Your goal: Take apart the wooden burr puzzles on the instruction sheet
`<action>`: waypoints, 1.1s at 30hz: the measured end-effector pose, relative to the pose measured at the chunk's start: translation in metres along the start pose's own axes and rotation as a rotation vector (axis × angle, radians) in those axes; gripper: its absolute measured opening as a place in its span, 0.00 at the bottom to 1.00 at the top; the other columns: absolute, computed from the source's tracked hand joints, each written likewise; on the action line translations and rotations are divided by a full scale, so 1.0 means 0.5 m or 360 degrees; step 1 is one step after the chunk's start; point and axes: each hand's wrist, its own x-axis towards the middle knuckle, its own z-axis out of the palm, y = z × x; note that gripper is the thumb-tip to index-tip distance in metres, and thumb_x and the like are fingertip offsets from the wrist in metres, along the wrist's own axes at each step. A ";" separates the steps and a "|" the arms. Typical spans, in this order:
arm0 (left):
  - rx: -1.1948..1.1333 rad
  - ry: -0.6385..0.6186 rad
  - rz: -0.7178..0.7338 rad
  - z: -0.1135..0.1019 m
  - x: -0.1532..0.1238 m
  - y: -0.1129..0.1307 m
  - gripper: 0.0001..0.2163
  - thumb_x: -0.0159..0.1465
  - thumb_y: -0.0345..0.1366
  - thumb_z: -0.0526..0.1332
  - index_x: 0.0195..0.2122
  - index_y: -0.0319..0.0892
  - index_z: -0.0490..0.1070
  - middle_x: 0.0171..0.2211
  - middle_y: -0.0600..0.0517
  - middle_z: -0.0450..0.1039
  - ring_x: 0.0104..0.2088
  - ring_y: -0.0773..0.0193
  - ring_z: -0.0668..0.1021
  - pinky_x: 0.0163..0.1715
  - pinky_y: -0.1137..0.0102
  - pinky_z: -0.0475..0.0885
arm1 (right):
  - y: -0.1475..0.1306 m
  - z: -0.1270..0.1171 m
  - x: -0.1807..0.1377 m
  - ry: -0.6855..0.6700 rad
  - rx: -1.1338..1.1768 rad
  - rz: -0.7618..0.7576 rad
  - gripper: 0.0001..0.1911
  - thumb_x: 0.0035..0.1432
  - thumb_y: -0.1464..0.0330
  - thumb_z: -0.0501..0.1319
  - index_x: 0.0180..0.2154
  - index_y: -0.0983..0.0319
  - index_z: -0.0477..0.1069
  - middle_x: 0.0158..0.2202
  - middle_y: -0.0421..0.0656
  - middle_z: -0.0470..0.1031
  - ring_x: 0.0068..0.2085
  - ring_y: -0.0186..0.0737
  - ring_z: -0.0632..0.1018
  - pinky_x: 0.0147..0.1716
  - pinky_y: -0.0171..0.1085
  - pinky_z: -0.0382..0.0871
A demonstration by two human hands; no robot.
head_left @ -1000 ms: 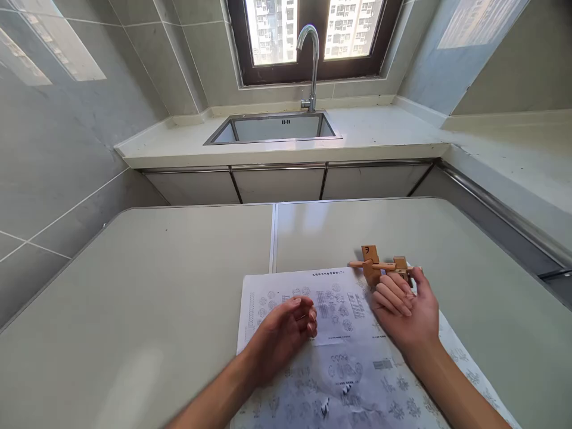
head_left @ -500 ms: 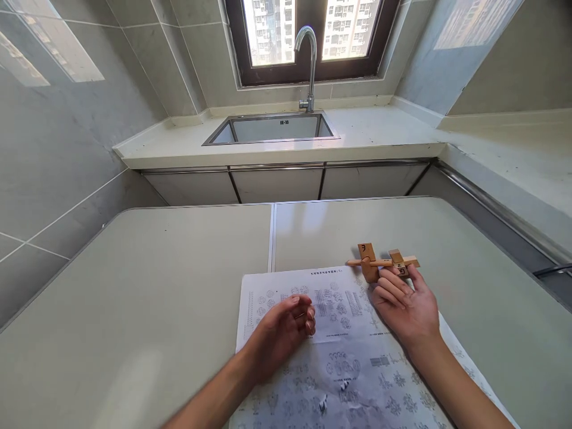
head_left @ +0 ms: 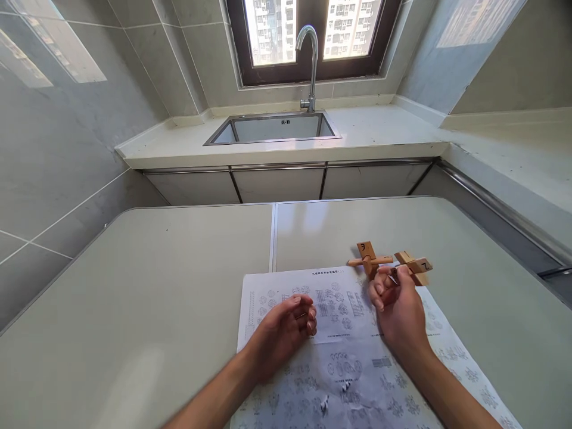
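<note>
My right hand (head_left: pixel 400 304) pinches a notched wooden puzzle piece (head_left: pixel 420 266) marked 2 between thumb and fingers, beyond the far right part of a printed sheet (head_left: pixel 286 283). Part of it is hidden by my fingertips. Just left of that hand, other wooden puzzle pieces (head_left: pixel 366 251) lie crossed, one marked with a 3-like figure and one a thin rod. Whether these touch the held piece I cannot tell. My left hand (head_left: pixel 286 333) rests on the sheet, fingers loosely curled and thumb apart, holding nothing.
The sheet carries small line diagrams and has a few torn spots near its lower middle. It lies on a pale table (head_left: pixel 134 286) with a white seam. Behind stand a counter (head_left: pixel 375 122), a sink (head_left: pixel 268 141) and a tap (head_left: pixel 311 71) under a window.
My right hand has turned over from palm up to knuckles up. The wooden piece in it has swung right, away from the crossed pieces, showing its 2. My left hand stays put.
</note>
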 end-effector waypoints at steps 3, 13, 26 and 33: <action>0.0043 0.0000 0.0015 -0.002 0.001 -0.002 0.10 0.65 0.39 0.72 0.40 0.37 0.78 0.35 0.49 0.73 0.34 0.66 0.74 0.42 0.70 0.69 | 0.012 0.012 -0.030 0.0011 -0.0490 -0.0161 0.20 0.72 0.49 0.61 0.40 0.58 0.75 0.25 0.35 0.68 0.22 0.31 0.67 0.20 0.30 0.64; 0.0939 -0.0261 0.0454 0.014 -0.029 -0.030 0.28 0.68 0.47 0.71 0.66 0.49 0.66 0.64 0.42 0.70 0.64 0.49 0.72 0.67 0.55 0.63 | 0.033 0.018 -0.079 -0.1361 -0.1242 -0.0101 0.20 0.73 0.55 0.60 0.30 0.59 0.73 0.24 0.40 0.70 0.26 0.40 0.70 0.30 0.39 0.66; 0.1153 -0.0240 0.0412 0.026 -0.035 -0.018 0.28 0.66 0.52 0.70 0.62 0.43 0.73 0.57 0.41 0.78 0.60 0.43 0.76 0.62 0.56 0.68 | 0.000 0.040 -0.083 -0.1651 -0.1098 0.0216 0.22 0.73 0.52 0.57 0.32 0.58 0.76 0.30 0.44 0.76 0.37 0.47 0.77 0.42 0.42 0.73; 0.1123 -0.0242 0.0436 0.033 -0.037 -0.008 0.27 0.64 0.52 0.71 0.59 0.43 0.76 0.54 0.41 0.79 0.53 0.44 0.79 0.58 0.56 0.71 | 0.004 0.032 -0.076 -0.1714 -0.0845 0.0759 0.26 0.74 0.48 0.55 0.35 0.60 0.77 0.25 0.40 0.74 0.26 0.38 0.74 0.31 0.36 0.70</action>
